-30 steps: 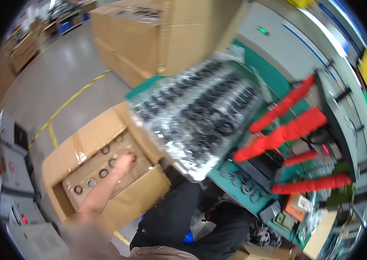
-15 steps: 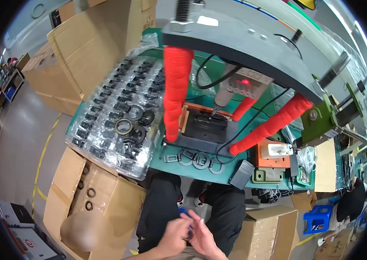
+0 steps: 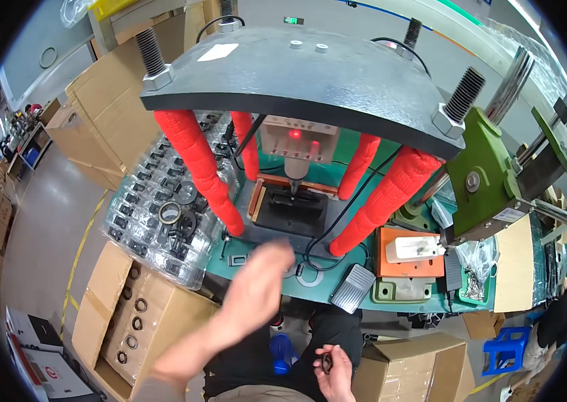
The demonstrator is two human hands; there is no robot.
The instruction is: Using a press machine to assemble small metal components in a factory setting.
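Note:
My left hand [image 3: 260, 278] reaches over the front edge of the green bench, above a row of flat grey ring parts. One flat ring [image 3: 310, 275] shows just right of it, and a small rectangular part [image 3: 236, 259] on its left. That hand is smeared by motion, so its fingers and anything in them cannot be made out. Low over my right thigh, my right hand [image 3: 337, 376] is closed around a small dark ring [image 3: 327, 362]. Beyond my left hand stands a press with a black block [image 3: 290, 213] under its pointed tip.
Red-wrapped posts [image 3: 196, 167] carry the press's heavy top plate [image 3: 283, 74]. Plastic trays of black parts [image 3: 156, 208] lie left, above an open carton [image 3: 163, 321] holding several rings. A pedal [image 3: 353, 288], an orange block [image 3: 409, 251] and a green press [image 3: 488, 177] stand right.
My hands were together over my lap and have parted. The left moved forward to the bench edge; the right moved slightly right, its ring now visible. The view has shifted around the press.

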